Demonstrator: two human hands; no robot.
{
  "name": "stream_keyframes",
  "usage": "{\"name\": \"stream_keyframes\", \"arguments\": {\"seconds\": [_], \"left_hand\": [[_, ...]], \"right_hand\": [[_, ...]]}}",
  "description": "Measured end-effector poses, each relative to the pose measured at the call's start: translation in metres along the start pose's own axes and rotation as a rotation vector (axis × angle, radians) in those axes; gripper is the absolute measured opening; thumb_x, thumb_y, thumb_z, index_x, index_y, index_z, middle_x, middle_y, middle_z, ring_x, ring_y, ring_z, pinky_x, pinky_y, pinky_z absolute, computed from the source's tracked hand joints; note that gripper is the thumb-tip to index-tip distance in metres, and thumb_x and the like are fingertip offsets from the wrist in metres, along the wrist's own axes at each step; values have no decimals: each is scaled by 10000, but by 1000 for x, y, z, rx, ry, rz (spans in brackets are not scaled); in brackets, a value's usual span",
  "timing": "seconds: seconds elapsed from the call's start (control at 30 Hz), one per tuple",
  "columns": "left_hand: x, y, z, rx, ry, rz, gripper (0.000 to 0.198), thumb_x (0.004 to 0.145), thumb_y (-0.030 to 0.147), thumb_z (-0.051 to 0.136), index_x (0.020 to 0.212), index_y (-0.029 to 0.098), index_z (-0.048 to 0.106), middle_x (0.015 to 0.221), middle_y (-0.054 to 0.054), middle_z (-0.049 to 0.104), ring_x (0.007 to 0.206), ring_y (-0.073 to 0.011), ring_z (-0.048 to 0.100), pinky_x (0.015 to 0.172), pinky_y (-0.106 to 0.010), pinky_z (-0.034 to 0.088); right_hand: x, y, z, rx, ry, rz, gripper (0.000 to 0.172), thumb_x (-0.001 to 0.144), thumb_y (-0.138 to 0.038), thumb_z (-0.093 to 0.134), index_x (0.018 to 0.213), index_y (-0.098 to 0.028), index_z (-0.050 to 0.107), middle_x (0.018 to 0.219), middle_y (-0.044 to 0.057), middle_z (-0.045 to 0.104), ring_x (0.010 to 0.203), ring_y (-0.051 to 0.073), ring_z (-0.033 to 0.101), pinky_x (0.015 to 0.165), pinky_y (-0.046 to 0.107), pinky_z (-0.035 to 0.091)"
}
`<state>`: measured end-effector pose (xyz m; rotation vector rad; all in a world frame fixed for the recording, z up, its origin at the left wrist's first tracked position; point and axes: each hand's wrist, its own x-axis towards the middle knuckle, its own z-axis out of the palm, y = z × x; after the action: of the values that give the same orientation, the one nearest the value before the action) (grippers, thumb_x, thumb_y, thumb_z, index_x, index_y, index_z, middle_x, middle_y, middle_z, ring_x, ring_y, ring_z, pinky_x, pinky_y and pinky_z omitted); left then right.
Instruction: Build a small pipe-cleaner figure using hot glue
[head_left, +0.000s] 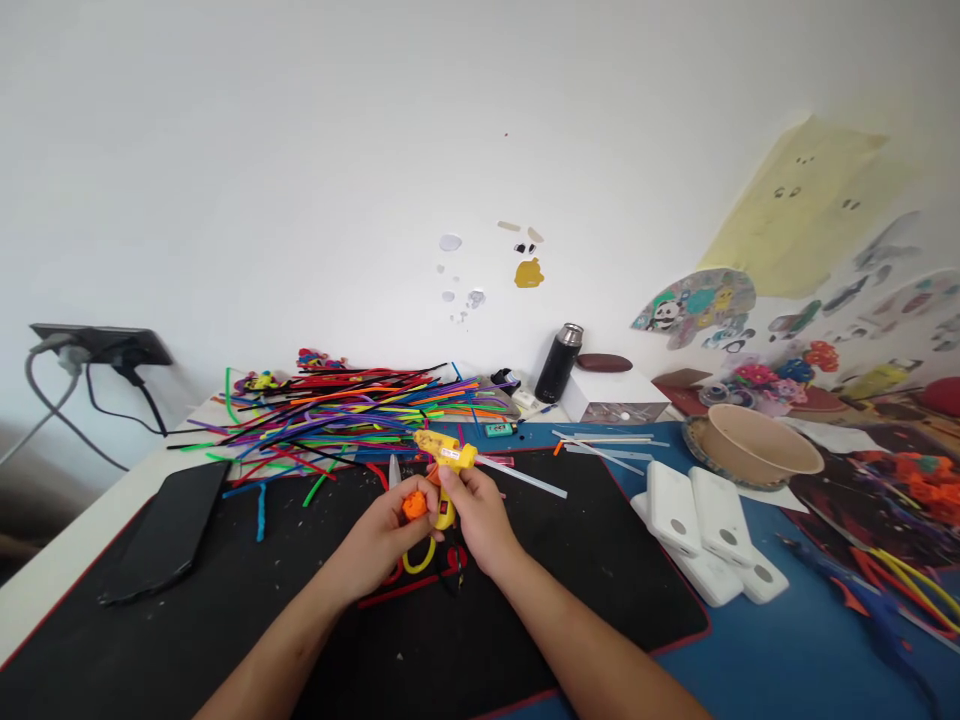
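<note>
Hands close together. Left hand [382,535], fingers curled, pinches orange fuzzy piece [414,504]; right hand [480,515] wrapped around yellow glue gun [442,447], trigger covered. Yellow loop [420,562] below hands, partly hidden, unclear.

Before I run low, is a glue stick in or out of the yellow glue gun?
Partly in: a glue stick juts from the back of the glue gun, in line with its barrel.
</note>
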<state>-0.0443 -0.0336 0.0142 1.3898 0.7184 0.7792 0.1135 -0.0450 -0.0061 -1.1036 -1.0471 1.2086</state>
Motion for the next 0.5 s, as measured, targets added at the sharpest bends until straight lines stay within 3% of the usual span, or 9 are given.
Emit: {"name": "stream_keyframes", "arguments": {"seconds": [0.1,0.2,0.27,0.4,0.5], "left_hand": [[0,-3,0,17,-13,-15,204,858,354,739,860,218,588,836,15,608,781,-178,606,755,-290,487],[-1,-6,4,62,-67,-32,192,912,369,687,867,214,583,834,8,627,783,-175,587,754,-284,471],[-3,-5,6,98,-96,-53,205,940,398,664,882,214,595,835,2,643,784,-175,578,742,-280,464],[-4,3,1,86,-78,-93,258,911,456,717,990,218,656,950,-28,677,865,-199,631,809,-311,512],[-1,4,-11,90,64,-66,331,929,509,682,1096,224,651,966,-42,694,771,-184,633,713,-297,524]], "right_hand": [[2,5,3,92,-31,27,571,794,-696,754,1002,-165,752,789,33,695,694,188,637,577,264,502],[-1,12,2,181,-71,110,572,798,-694,759,1011,-163,738,619,-23,616,478,141,538,432,244,424],[-3,15,0,203,-80,136,551,804,-690,759,951,-160,741,554,-37,582,420,126,492,412,244,403],[-2,8,-13,197,-6,46,492,830,-648,762,903,-162,778,801,58,752,721,201,695,677,297,547],[1,-3,-25,236,27,0,502,846,-665,732,861,-164,766,760,63,749,680,200,698,668,304,538]]}}
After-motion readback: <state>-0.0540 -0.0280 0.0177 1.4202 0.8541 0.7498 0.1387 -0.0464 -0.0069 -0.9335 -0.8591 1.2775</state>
